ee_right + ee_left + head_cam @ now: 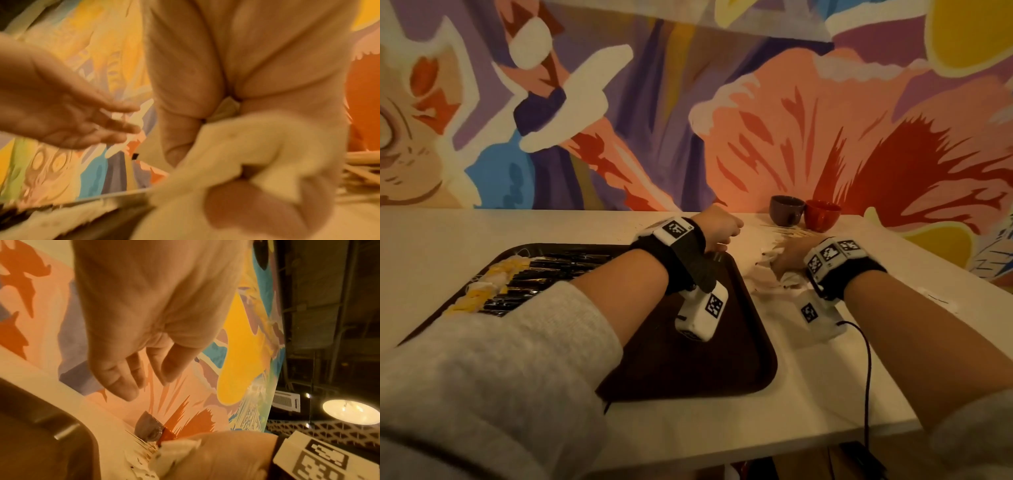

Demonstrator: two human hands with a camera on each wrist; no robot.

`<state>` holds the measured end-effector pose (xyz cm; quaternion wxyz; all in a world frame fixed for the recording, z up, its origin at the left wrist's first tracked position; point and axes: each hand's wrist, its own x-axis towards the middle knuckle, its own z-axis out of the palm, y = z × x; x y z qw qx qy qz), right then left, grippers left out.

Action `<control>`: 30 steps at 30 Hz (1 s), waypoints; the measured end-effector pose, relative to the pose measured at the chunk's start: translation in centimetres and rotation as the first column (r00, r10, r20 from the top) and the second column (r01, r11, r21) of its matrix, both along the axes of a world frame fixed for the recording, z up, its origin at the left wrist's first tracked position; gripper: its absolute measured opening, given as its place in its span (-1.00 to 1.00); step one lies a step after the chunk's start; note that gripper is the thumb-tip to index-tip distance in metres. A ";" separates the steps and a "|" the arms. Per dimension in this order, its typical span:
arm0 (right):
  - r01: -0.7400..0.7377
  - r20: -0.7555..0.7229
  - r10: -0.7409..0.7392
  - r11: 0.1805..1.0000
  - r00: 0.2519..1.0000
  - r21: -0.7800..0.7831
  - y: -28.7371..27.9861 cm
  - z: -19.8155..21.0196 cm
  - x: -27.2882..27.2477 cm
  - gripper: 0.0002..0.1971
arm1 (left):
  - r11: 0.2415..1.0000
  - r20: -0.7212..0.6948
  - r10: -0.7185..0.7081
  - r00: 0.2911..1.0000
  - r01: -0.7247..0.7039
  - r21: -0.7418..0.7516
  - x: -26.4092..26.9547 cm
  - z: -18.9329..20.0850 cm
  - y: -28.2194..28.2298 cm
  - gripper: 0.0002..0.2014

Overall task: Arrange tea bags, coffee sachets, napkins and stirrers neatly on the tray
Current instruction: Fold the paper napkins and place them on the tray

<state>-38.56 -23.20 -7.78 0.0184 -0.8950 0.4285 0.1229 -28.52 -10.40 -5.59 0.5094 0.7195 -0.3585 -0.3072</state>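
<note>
A brown tray (pixel 739 342) lies on the white table. Black coffee sachets (pixel 558 274) and yellow-and-white tea bags (pixel 493 284) are lined up on its left part. White napkins (pixel 763 277) lie crumpled just right of the tray. My right hand (pixel 780 257) grips a napkin (pixel 257 142) from that pile, fingers and thumb curled round it. Wooden stirrers (pixel 791 233) lie beyond the pile. My left hand (pixel 726 236) hovers over the tray's far right corner, fingers relaxed and holding nothing (pixel 148 386).
A purple cup (pixel 786 210) and a red cup (pixel 822 214) stand against the painted wall behind the stirrers. The tray's right half is bare. A black cable (pixel 866 377) runs from my right wrist over the table's front edge.
</note>
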 end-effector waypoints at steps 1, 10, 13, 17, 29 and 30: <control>0.026 0.051 -0.028 0.999 0.998 0.031 0.3 1.0 -0.1 -0.72 | 1.000 -0.067 0.012 0.998 -0.012 -0.006 0.2 -0.1 0.3 -0.66; -0.146 0.544 -0.186 0.848 0.818 0.509 3.8 6.5 3.0 -0.88 | 0.984 -0.627 -0.133 0.768 0.028 -0.173 0.5 -1.8 3.6 -0.14; -0.294 0.622 -0.169 0.767 0.765 0.570 6.9 6.6 4.9 -0.89 | 0.941 -0.670 -0.300 0.679 0.097 -0.323 1.0 -2.7 5.2 -0.05; -0.430 0.692 -0.163 0.677 0.703 0.597 10.5 5.9 7.2 -0.85 | 0.885 -0.629 -0.370 0.683 0.053 -0.463 2.3 -2.4 7.7 -0.08; -0.690 0.800 -0.261 0.408 0.540 0.598 16.7 2.7 9.4 -0.56 | 0.858 -0.639 -0.279 0.717 -0.112 -0.501 5.8 -1.4 12.6 -0.38; -0.704 0.802 -0.273 0.386 0.531 0.597 16.9 2.6 9.2 -0.57 | 0.863 -0.640 -0.276 0.717 -0.109 -0.493 6.2 -1.5 12.8 -0.42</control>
